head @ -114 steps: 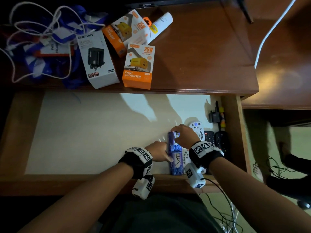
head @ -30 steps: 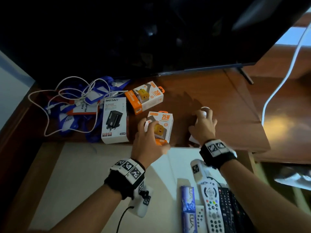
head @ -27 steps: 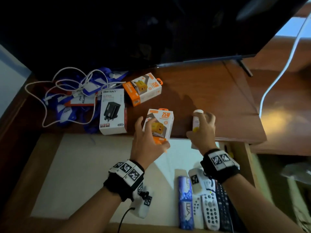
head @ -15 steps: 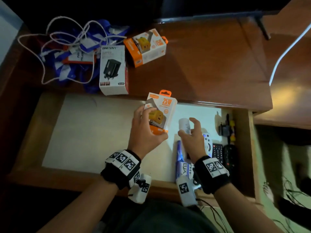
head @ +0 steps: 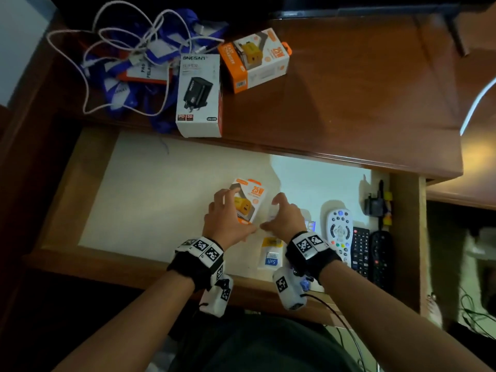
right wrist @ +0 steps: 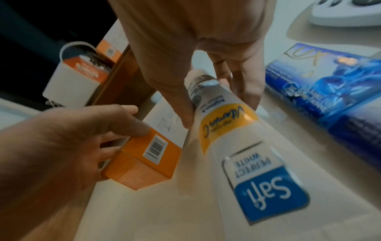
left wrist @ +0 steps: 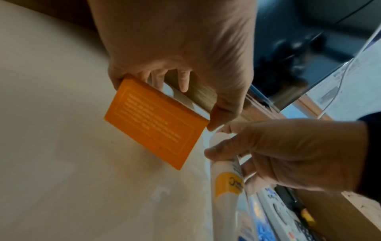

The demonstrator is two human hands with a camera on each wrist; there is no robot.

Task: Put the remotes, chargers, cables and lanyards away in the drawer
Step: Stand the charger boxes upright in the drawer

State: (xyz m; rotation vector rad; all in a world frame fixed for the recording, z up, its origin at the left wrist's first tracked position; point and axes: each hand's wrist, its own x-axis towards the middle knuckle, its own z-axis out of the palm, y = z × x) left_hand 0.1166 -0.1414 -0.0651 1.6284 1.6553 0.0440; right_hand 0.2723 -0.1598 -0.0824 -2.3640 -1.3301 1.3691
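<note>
My left hand grips an orange and white 25W charger box by its sides and holds it tilted low over the drawer floor. The left wrist view shows the box's orange back. Just to its right, my right hand pinches the cap end of a white Safi tube, which points back toward me. On the desk top lie a white charger box, a second orange charger box, and white cables tangled with blue lanyards.
In the drawer's right end lie a white remote, two black remotes and a black plug. A blue Lux soap box lies right of the tube. The drawer's left half shows bare liner. A TV stands behind the desk.
Both hands have come down from the desk top into the drawer. The left brought the orange charger box, the right the white tube. The view has tilted down.
</note>
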